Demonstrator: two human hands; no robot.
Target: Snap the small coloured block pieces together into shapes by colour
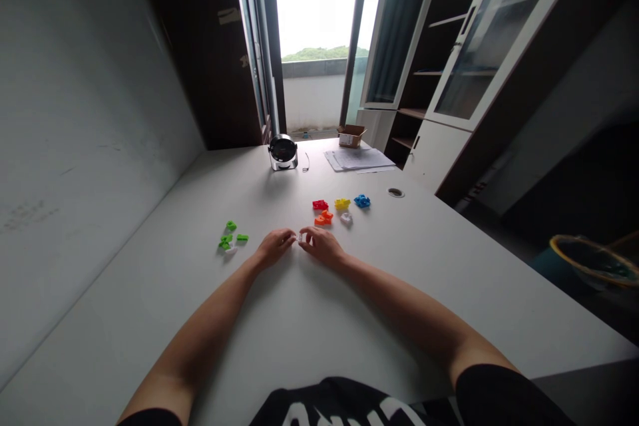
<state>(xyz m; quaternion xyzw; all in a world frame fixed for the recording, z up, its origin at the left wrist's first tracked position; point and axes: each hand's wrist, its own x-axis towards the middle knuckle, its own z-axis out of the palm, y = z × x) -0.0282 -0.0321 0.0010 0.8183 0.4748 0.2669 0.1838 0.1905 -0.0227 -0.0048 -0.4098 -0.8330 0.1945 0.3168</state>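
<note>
Frame centre: right hand [322,245] pinches white piece [300,237]; left hand [274,244] narrowed alongside, hold unclear. Apparent two-handed handling; next move demands steadiness.

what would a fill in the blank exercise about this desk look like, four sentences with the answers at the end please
1. Between the fingertips of the left hand and the right hand is a small piece coloured ____.
2. Left of the left hand, a white piece lies among pieces coloured ____.
3. In the picture, the blue pieces lie to the ____ of the yellow pieces.
4. Directly behind the orange pieces lie pieces coloured ____.

Missing words: white; green; right; red.
</note>
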